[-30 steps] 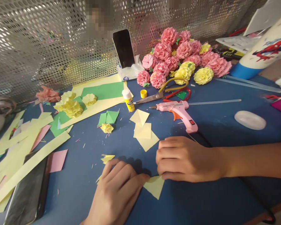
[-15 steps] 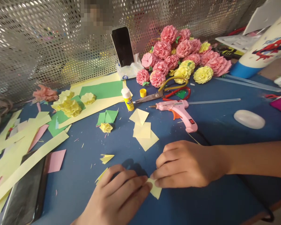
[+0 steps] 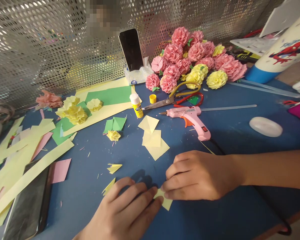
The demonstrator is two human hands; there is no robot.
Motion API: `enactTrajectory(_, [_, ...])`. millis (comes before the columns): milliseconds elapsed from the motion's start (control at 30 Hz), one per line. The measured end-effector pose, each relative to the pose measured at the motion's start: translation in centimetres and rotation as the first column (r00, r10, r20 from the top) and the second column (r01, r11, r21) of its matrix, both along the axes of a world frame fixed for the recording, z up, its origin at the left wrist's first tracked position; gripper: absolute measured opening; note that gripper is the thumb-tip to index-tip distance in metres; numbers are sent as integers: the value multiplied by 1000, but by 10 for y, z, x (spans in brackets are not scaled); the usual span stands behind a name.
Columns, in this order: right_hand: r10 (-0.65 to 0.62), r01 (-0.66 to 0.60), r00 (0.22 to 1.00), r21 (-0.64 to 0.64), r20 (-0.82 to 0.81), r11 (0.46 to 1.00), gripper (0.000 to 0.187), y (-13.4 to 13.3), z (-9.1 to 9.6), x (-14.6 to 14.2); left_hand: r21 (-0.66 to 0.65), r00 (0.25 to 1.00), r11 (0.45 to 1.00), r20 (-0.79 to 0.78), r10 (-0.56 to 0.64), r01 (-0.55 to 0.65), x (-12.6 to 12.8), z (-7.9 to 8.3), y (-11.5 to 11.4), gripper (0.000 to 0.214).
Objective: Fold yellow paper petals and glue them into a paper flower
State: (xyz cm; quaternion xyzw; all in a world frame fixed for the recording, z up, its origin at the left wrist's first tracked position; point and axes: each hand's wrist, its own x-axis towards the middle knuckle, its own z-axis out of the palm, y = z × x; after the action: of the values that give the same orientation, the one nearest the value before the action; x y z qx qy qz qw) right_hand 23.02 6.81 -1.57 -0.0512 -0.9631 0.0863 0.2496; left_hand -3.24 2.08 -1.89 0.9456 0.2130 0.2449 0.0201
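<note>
A small piece of pale yellow paper (image 3: 167, 202) lies low on the blue table between my hands. My left hand (image 3: 131, 206) has its fingertips closed on the left side of the paper. The fingers of my right hand (image 3: 196, 175) press together on its upper right part, hiding some of it. Two folded yellow paper pieces (image 3: 114, 168) lie just beyond my left hand. Farther up are several loose yellow paper squares (image 3: 155, 150), partly overlapping. A small yellow paper rosette (image 3: 113, 135) sits by green paper squares (image 3: 118, 124).
A pink glue gun (image 3: 195, 120) lies beyond my right hand, its dark cable running under my forearm. Scissors (image 3: 172, 100), a glue stick (image 3: 137, 106) and its yellow cap (image 3: 152, 98) are behind. Paper flowers (image 3: 173, 53) pile up at the back. Paper strips (image 3: 32, 178) cover a black case (image 3: 25, 213).
My left hand has shifted slightly left and down, showing more of the paper and of the folded piece behind it. My right hand stays almost in place.
</note>
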Motion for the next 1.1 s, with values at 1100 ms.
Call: enactTrajectory(1100, [-77,54,970,101,233,993,32,-13,6,1,-73,915,984,-364,-176,160,3,19,-16,40])
